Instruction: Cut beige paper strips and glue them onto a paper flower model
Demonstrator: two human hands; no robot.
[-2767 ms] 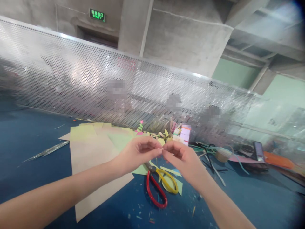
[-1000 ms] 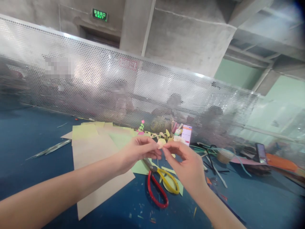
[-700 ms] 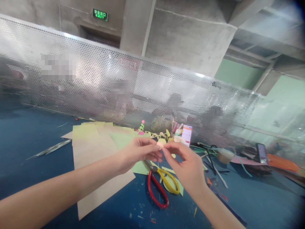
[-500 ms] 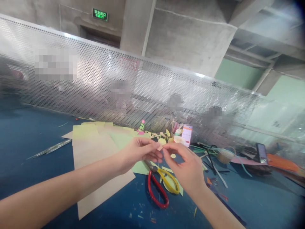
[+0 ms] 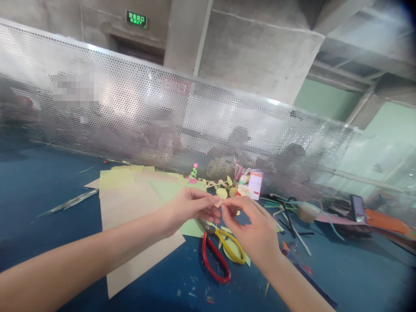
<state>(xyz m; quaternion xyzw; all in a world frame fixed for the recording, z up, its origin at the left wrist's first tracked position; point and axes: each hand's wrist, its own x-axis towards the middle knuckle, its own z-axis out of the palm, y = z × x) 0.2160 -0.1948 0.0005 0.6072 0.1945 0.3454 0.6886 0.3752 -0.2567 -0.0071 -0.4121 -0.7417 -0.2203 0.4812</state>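
Between my two hands is a small pale pinkish piece of paper [image 5: 219, 203], pinched at the fingertips. My left hand [image 5: 194, 204] grips it between thumb and index finger, the other fingers curled below. My right hand [image 5: 251, 221] comes from the other side, thumb and index finger closed at the paper's edge. Below the hands lie scissors [image 5: 217, 255] with one red and one yellow handle, blades partly hidden under my left hand. Green paper scraps [image 5: 232, 251] lie around the yellow handle.
Large pale sheets [image 5: 130, 216] and green paper [image 5: 191, 227] cover the table's left middle. Metal tweezers-like tools [image 5: 69, 202] lie further left. Behind the hands stand a small paper tree [image 5: 193, 174] and a lit phone [image 5: 256, 185]. Pipe cleaners [image 5: 294, 223] are at right; a perforated screen [image 5: 201, 117] borders the table.
The hands stay almost in place, with the fingertips shifting slightly around the small paper piece. The scissors and sheets have not moved.
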